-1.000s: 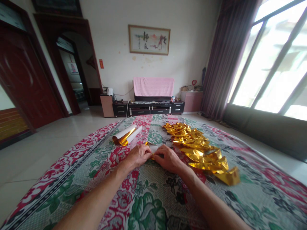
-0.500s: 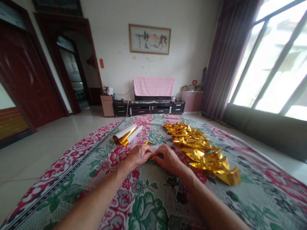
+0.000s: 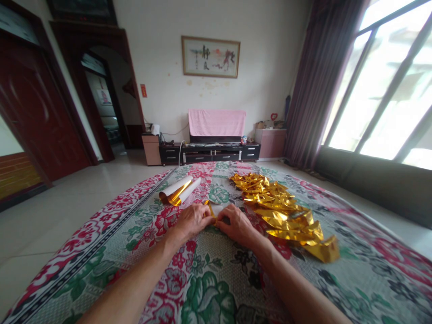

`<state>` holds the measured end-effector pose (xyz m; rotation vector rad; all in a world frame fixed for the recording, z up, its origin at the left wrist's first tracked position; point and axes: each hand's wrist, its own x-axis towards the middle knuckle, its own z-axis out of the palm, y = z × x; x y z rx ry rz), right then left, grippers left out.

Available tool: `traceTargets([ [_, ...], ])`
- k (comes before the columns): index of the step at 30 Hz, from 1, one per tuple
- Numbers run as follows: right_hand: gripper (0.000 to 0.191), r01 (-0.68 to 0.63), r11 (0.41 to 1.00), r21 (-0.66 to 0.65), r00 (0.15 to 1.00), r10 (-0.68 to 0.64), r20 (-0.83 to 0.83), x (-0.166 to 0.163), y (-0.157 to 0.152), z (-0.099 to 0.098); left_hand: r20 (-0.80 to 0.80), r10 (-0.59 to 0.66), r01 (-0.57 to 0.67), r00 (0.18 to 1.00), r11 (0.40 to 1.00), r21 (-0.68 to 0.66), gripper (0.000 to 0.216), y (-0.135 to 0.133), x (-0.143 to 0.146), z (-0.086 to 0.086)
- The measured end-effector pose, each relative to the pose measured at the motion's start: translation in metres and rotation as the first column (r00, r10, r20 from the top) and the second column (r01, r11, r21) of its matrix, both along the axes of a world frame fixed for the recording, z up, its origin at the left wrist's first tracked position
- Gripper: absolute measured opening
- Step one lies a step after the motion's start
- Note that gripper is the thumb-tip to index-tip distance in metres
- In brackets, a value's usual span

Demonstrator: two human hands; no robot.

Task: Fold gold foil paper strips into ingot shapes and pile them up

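My left hand (image 3: 192,220) and my right hand (image 3: 236,223) lie close together on a floral cloth (image 3: 209,279), fingers curled and pinched on a small piece of gold foil paper (image 3: 209,209) between them. Most of that paper is hidden under the fingers; a gold flap sticks up by my left fingertips. To the right, a long pile of folded gold foil pieces (image 3: 283,211) runs away from me, close beside my right hand. Rolled gold-and-white foil sheets (image 3: 178,190) rest on the cloth beyond my left hand.
The cloth covers a wide surface over a tiled floor (image 3: 60,202). A low TV cabinet (image 3: 209,152) with a pink cover stands at the far wall. A dark door (image 3: 30,112) is on the left, with curtains and a window (image 3: 388,90) on the right.
Both hands stay in place on the cloth. The gold flap at my left fingertips has lifted slightly and shows more than before.
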<state>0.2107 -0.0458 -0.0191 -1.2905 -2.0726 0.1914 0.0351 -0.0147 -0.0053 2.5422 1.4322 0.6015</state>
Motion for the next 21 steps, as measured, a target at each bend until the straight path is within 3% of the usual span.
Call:
traceTargets([
  [6,0.005,0.001,1.000,-0.009,0.999,0.000,0.035,-0.0008,-0.0019,0.0013,0.011,-0.078,0.079,0.997,0.994,-0.073,0.022,0.0026,-0.0048,0.0053],
  [14,0.010,-0.034,0.999,0.033,0.998,0.033,0.047,-0.0010,-0.0012,-0.0014,0.031,-0.037,0.038,0.999,0.998,-0.053,0.032,0.0049,-0.0047,0.0006],
  [21,0.011,-0.026,0.999,0.021,0.998,0.025,0.062,-0.0008,-0.0014,-0.0003,0.058,-0.080,0.085,0.995,0.993,-0.085,0.023,0.0089,-0.0099,0.0004],
])
